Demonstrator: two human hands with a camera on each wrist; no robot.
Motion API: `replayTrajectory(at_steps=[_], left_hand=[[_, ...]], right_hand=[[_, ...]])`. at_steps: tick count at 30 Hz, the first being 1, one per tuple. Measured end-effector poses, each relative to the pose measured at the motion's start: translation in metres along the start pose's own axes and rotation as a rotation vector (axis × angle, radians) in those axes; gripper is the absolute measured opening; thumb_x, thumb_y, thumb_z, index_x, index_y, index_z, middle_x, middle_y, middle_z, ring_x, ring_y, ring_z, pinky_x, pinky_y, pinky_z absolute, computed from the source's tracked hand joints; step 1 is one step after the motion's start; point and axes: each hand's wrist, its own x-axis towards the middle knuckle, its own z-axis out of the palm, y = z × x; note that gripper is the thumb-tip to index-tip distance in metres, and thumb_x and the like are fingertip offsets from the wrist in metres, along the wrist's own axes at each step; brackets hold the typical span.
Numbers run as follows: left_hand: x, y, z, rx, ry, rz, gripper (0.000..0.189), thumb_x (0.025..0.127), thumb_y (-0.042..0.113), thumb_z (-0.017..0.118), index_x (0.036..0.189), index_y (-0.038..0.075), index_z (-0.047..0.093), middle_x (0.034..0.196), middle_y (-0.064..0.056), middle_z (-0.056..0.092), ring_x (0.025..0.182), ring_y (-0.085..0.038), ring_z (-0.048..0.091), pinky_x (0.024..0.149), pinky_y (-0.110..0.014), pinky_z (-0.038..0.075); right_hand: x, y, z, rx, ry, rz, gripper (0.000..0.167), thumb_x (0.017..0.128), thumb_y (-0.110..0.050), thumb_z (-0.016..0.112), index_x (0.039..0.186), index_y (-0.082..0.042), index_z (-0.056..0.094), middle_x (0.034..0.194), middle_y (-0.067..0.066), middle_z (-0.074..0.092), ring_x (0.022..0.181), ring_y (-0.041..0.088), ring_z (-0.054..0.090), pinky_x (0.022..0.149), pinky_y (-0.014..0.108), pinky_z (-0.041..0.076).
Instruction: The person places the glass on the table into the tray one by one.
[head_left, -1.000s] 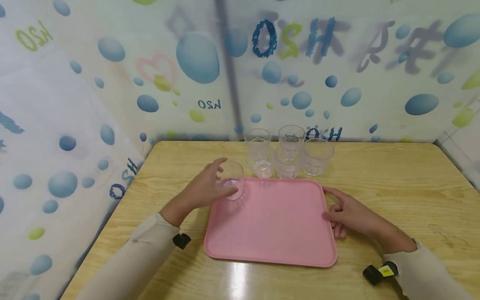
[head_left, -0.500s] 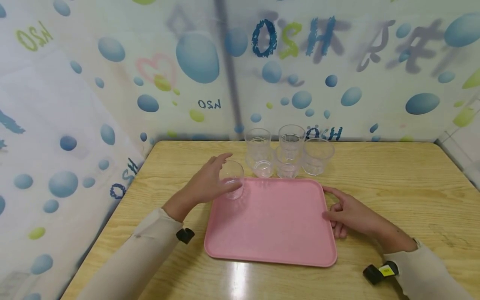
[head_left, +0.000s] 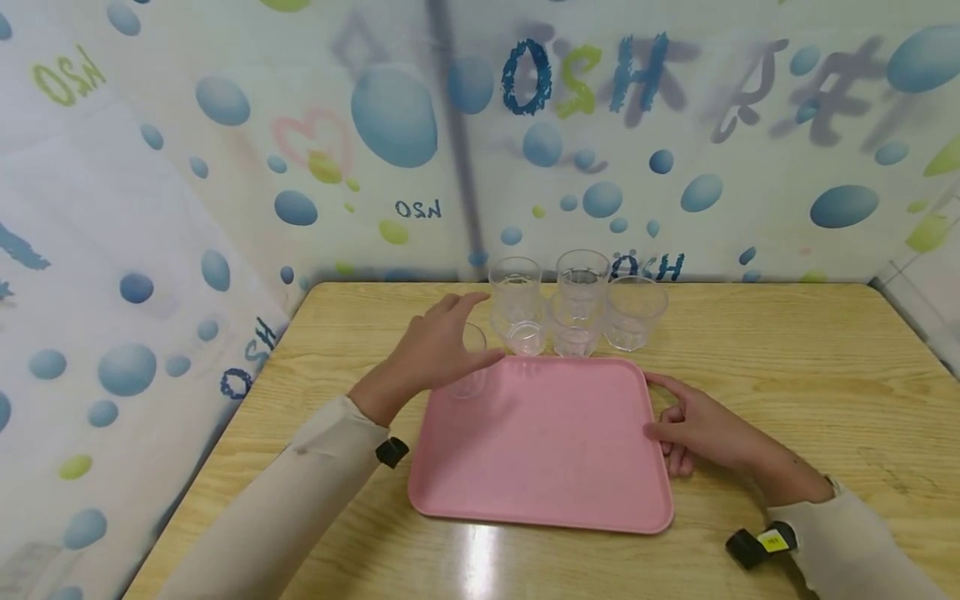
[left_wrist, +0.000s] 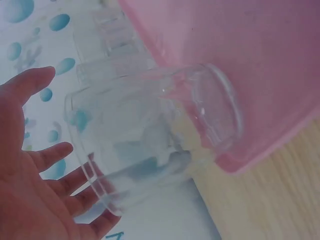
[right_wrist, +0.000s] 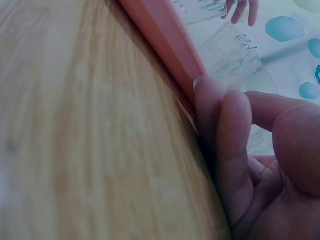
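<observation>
A clear drinking glass (head_left: 474, 382) stands upright on the far left corner of a pink tray (head_left: 547, 454). Partly in front of it in the head view is my left hand (head_left: 431, 350), thumb and fingers spread apart and holding nothing. The left wrist view shows the same glass (left_wrist: 135, 140) beyond the spread fingers (left_wrist: 60, 155). On the tray's right side, my right hand (head_left: 708, 429) holds the edge, with the thumb on the rim, the forefinger reaching to the far corner and the other fingers curled. Fingertips meet the tray's outer wall (right_wrist: 170, 45) in the right wrist view.
Several more clear glasses (head_left: 577, 329) stand close together on the wooden table (head_left: 787, 350), just behind the tray's far edge. A wall covering (head_left: 465, 167) printed with bubbles and letters rises behind the table and along its left.
My left hand has come away from the glass, its fingers spreading and shifting right and towards the back. The glass, the tray and my right hand stay where they were.
</observation>
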Motion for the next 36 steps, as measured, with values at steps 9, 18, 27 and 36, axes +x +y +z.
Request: replayTrajectory(at_steps=[9,18,27,36], left_hand=[[0.02,0.024,0.004,0.107,-0.013,0.023,0.085,0.085,0.062,0.069,0.154,0.026,0.034,0.149,-0.009,0.046,0.133,-0.036,0.049,0.108,-0.062,0.036],[0.037,0.036,0.015,0.204,-0.04,0.002,0.086,0.085,0.063,0.067,0.154,0.026,0.032,0.151,-0.011,0.044,0.134,-0.036,0.048,0.108,-0.063,0.036],[0.044,0.036,0.022,0.226,-0.069,-0.016,0.087,0.086,0.063,0.066,0.155,0.026,0.029,0.155,-0.01,0.04,0.135,-0.037,0.048,0.11,-0.063,0.035],[0.049,0.04,0.024,0.215,-0.047,-0.002,0.084,0.087,0.056,0.069,0.156,0.026,0.031,0.151,-0.009,0.045,0.128,-0.036,0.055,0.106,-0.06,0.043]], right_hand=[[-0.002,-0.002,-0.001,-0.001,0.0,-0.004,0.087,0.099,-0.014,0.062,0.16,-0.008,0.001,0.072,0.01,0.062,0.051,0.019,0.066,0.049,0.041,0.057],[-0.001,-0.002,0.0,-0.012,0.0,0.004,0.088,0.099,-0.014,0.062,0.16,-0.008,0.0,0.073,0.011,0.063,0.051,0.018,0.066,0.049,0.041,0.057],[0.0,-0.001,0.001,-0.001,0.003,0.009,0.088,0.098,-0.015,0.063,0.161,-0.009,0.001,0.073,0.013,0.064,0.052,0.019,0.066,0.049,0.041,0.057],[-0.001,-0.004,0.001,-0.008,0.005,0.01,0.087,0.098,-0.015,0.063,0.16,-0.008,0.001,0.073,0.013,0.064,0.052,0.019,0.066,0.049,0.04,0.057]])
